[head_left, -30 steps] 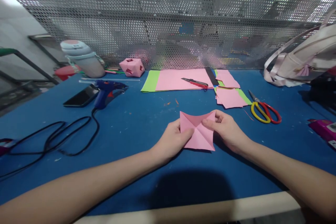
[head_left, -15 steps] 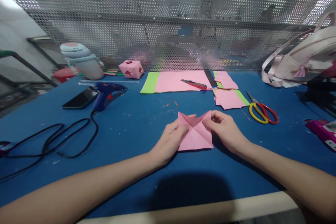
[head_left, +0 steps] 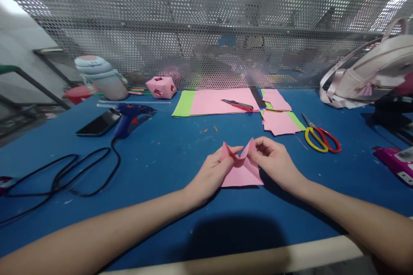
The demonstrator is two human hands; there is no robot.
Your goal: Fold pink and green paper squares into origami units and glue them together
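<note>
A creased pink sheet of paper (head_left: 242,176) is held between my two hands, just above the blue table near its front edge. Its far side bends inward, so two pointed corners stand up with a dip between them. My left hand (head_left: 211,172) pinches the left side, thumb on top and a forefinger stretched behind the fold. On the right, my right hand (head_left: 274,159) grips the other raised corner between thumb and fingers. The near edge of the paper lies straight and flat.
Scissors (head_left: 322,138) lie to the right, beside cut pink squares (head_left: 281,122). A utility knife (head_left: 238,105) rests on stacked coloured paper (head_left: 209,101). Leftward are a blue glue gun (head_left: 125,119) with its cord, a phone (head_left: 98,123) and a pink folded paper ball (head_left: 161,87).
The two far corners of the pink paper have come closer together and stand up more, with the middle folded inward. Both hands keep their grip, the fingers slightly nearer each other.
</note>
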